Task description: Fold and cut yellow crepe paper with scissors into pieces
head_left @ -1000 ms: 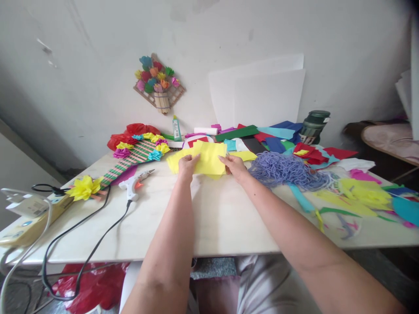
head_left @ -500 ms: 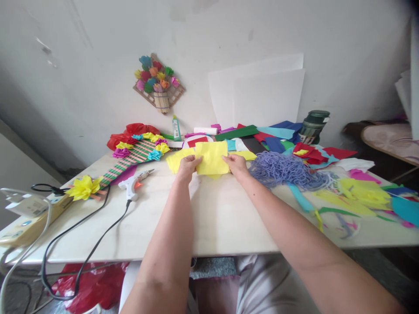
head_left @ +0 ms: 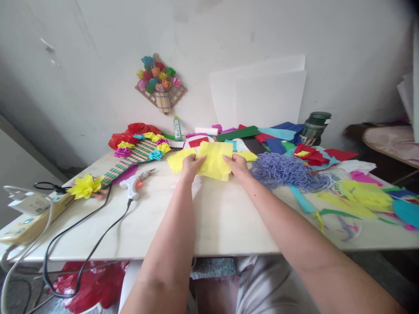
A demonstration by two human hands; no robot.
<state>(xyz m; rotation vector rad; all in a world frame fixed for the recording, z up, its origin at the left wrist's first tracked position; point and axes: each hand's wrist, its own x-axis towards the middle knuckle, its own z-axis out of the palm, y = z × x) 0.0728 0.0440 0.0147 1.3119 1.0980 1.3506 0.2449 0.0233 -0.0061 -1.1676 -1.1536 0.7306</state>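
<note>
Both my hands hold a stack of yellow paper squares [head_left: 214, 159] just above the white table [head_left: 209, 222], near its far middle. My left hand [head_left: 190, 167] pinches the stack's left edge and my right hand [head_left: 237, 165] pinches its right edge. Another yellow sheet [head_left: 176, 160] lies flat on the table to the left of the stack, partly under my left hand.
A white glue gun [head_left: 135, 183] with a black cord lies left of my hands. Farther left are a striped craft board with paper flowers [head_left: 137, 152] and a power strip [head_left: 29, 209]. Purple yarn [head_left: 288, 171], coloured paper scraps [head_left: 360, 196], a glue bottle [head_left: 177, 128] and a green jar [head_left: 313, 127] fill the right and back.
The yellow stack has been drawn together and lifted slightly between my hands, its squares now lying more closely on one another. My hands stayed in nearly the same place.
</note>
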